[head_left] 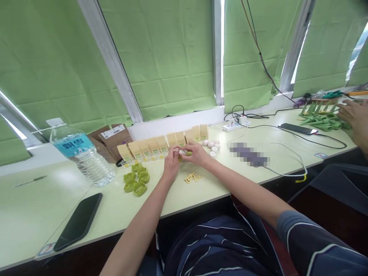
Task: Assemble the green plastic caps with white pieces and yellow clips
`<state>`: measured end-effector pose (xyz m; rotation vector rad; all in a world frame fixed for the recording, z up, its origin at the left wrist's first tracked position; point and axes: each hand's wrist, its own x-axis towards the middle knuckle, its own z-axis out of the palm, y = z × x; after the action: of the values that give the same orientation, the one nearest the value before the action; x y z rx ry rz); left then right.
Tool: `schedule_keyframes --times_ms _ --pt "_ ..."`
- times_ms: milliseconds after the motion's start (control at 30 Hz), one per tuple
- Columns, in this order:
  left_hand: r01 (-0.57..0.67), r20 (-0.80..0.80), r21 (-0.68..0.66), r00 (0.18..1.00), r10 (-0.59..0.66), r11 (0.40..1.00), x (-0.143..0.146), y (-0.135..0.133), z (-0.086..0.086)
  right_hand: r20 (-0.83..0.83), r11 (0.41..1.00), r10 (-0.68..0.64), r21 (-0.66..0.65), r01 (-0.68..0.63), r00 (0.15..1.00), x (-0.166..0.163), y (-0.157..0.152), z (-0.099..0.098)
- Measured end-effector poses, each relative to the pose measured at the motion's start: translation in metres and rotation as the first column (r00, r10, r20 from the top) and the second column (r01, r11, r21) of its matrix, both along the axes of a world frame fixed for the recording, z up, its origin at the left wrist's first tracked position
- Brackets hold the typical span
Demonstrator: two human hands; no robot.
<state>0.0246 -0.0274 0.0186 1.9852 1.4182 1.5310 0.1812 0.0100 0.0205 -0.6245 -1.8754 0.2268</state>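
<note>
My left hand [171,159] and my right hand [196,153] meet over the middle of the pale table [34,207]. Both pinch one small white and green piece [184,152] between their fingertips. Just behind them stands a row of tan cards [161,145] with small clear packets at their feet. A few yellow clips [192,177] lie right below my hands. Several green ring-shaped parts [136,180] sit to the left. A cluster of small white caps [212,146] lies to the right.
A water bottle [82,155] stands at the left, a black phone [78,220] near the front edge. Brown boxes [110,140] lean by the window sill. A power strip [236,123], cables and another phone [297,128] lie at the right, where another person's hand [355,115] touches green parts [323,119].
</note>
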Motion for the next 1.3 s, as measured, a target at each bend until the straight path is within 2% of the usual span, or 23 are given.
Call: schedule_keyframes --times_ms 200,567,767,1000,1300 --pt "0.071 0.094 -0.034 0.993 -0.068 0.997 -0.003 0.005 -0.005 0.034 1.000 0.002 0.014 -0.002 0.999 0.000 0.001 0.000" --pt "0.005 0.038 0.022 0.999 -0.006 1.000 -0.005 0.004 -0.002 -0.003 0.999 0.044 -0.021 -0.044 0.999 0.000 0.001 0.000" --pt "-0.045 -0.024 0.017 0.999 0.045 0.999 -0.004 -0.003 0.005 -0.060 0.988 0.072 -0.134 -0.079 0.996 0.002 0.004 0.000" --pt "0.113 -0.076 0.032 0.991 -0.110 0.993 0.000 -0.007 0.007 -0.157 0.949 0.119 -0.272 -0.159 0.980 0.008 0.002 0.005" --pt "0.018 -0.090 0.065 0.996 -0.012 0.998 -0.001 0.001 0.004 -0.112 0.932 0.126 -0.326 -0.157 0.986 0.008 -0.001 0.006"
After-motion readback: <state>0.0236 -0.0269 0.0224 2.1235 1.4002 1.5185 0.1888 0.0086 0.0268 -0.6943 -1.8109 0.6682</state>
